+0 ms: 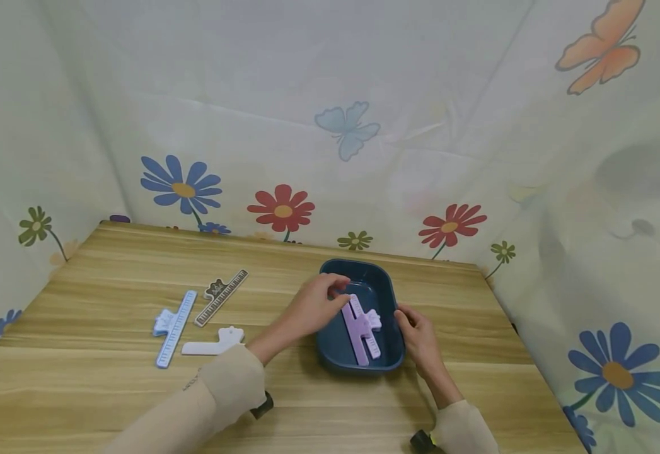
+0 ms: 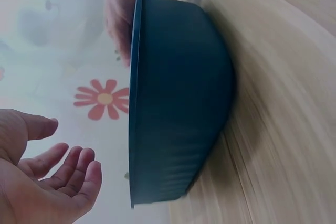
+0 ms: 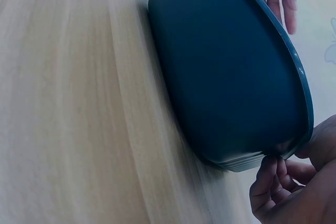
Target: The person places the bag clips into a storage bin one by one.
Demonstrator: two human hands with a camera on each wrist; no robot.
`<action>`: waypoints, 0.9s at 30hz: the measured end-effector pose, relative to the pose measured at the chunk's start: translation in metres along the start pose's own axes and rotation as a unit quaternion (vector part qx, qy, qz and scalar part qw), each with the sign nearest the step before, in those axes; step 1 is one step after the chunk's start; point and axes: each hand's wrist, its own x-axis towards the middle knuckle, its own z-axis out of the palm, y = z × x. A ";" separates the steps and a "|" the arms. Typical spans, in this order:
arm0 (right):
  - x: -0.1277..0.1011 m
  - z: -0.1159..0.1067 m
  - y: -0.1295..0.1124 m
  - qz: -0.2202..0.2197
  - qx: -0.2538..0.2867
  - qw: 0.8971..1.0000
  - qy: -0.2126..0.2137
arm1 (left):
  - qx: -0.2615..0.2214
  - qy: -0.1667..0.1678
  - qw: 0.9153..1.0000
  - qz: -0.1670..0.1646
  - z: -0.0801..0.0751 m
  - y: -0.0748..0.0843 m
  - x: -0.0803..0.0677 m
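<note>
A dark blue plastic basin (image 1: pixel 330 353) stands on the table. Inside it lie purple ruler-shaped clips (image 1: pixel 357 331), close together; whether one or two is hard to tell. My right hand (image 1: pixel 418 335) pinches the basin's right rim between thumb and fingers, which the right wrist view also shows. Over the basin's left side is my left hand (image 1: pixel 316 302), its fingers loosely bent above the rim. The left wrist view shows that hand (image 2: pixel 58 177) holding nothing, its thumb apart from the fingers.
Left of the basin, a light blue ruler clip (image 1: pixel 175 329), a dark brown clip with a piano-key pattern (image 1: pixel 222 297) and a white clip (image 1: pixel 212 347) lie on the wooden table (image 1: pixel 108 290). A flowered curtain (image 1: pixel 239 139) hangs behind and at both sides.
</note>
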 end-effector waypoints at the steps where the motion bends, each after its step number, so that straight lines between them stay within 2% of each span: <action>1: 0.000 0.000 0.000 0.000 0.000 1.000 0.000 | 0.001 0.004 1.000 -0.001 -0.003 -0.002 -0.001; 6: 0.001 0.000 0.001 0.006 0.004 1.000 -0.001 | -0.010 0.024 1.000 -0.007 -0.015 -0.010 -0.006; 13: -0.002 0.000 -0.002 -0.007 0.010 1.000 -0.001 | -0.024 0.041 0.999 -0.026 -0.031 -0.020 -0.013; 27: 0.000 0.000 0.000 0.008 0.003 1.000 -0.002 | 0.007 0.054 0.998 -0.010 -0.067 -0.046 -0.028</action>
